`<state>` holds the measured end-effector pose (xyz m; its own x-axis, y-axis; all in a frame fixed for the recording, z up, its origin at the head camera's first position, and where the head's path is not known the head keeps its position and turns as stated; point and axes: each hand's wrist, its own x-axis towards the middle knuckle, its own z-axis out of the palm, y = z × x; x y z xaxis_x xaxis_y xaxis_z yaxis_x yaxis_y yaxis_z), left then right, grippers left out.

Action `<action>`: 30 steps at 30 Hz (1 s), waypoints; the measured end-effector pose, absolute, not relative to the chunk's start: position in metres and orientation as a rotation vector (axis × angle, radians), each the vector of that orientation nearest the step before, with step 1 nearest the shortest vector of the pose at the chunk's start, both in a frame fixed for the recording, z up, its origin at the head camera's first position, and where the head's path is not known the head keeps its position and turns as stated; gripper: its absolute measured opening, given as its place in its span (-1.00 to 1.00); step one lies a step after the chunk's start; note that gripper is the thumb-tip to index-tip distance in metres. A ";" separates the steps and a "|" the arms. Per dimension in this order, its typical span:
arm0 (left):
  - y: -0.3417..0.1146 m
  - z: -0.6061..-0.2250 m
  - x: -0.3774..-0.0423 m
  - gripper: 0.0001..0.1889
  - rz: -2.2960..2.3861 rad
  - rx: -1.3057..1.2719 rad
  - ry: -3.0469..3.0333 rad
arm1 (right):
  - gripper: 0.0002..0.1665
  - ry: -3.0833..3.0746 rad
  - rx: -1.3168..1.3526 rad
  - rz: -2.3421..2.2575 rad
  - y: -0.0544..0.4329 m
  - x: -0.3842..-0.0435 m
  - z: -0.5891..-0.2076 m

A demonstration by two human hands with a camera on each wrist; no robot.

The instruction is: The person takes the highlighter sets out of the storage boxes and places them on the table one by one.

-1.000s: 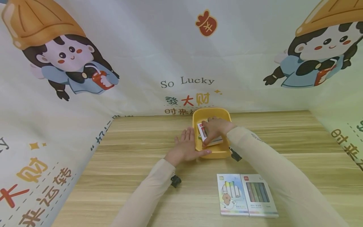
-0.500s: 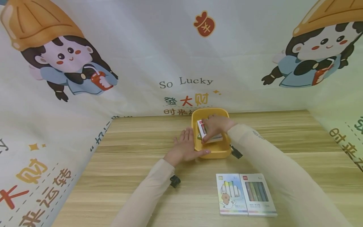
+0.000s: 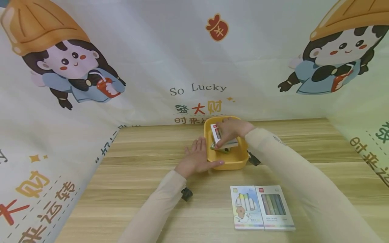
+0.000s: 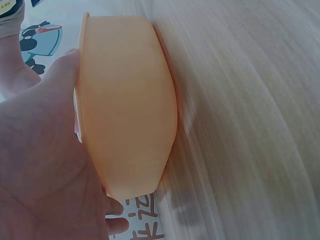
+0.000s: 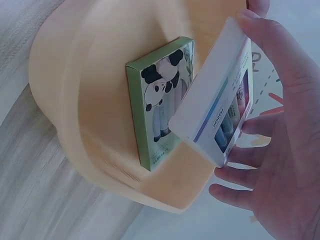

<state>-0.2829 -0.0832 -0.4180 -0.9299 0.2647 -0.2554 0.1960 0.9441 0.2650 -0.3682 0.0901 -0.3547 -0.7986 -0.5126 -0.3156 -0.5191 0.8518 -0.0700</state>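
My right hand (image 3: 228, 131) grips a white box of markers (image 5: 220, 100) with a dark window, tilted, inside the yellow basket (image 3: 226, 165). Below it a green marker box with pandas (image 5: 160, 100) lies on the basket floor, partly covered by the white one in the head view. My left hand (image 3: 197, 160) rests against the basket's left side, its fingers straight and its thumb along the front rim. In the left wrist view that hand (image 4: 45, 150) touches the outer wall of the basket (image 4: 127, 100).
Two more marker boxes lie side by side nearer the table's front: a light blue one with a cartoon picture (image 3: 247, 209) and a white one with a dark window (image 3: 275, 209). A printed cloth (image 3: 146, 60) stands behind the wooden table (image 3: 136, 152), close to the basket.
The white marker box in my right hand has risen slightly and moved toward the back, so more of the green panda box shows. My left hand keeps its place on the basket.
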 end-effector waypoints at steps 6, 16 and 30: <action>-0.083 -0.420 -0.285 0.25 0.349 0.339 2.806 | 0.31 2.706 -0.767 0.016 0.091 -0.367 -0.354; -0.083 -0.426 -0.291 0.29 0.336 0.314 2.791 | 0.32 2.704 -0.783 0.043 0.091 -0.364 -0.351; -0.082 -0.418 -0.281 0.24 0.311 0.346 2.833 | 0.30 2.726 -0.756 0.048 0.098 -0.354 -0.342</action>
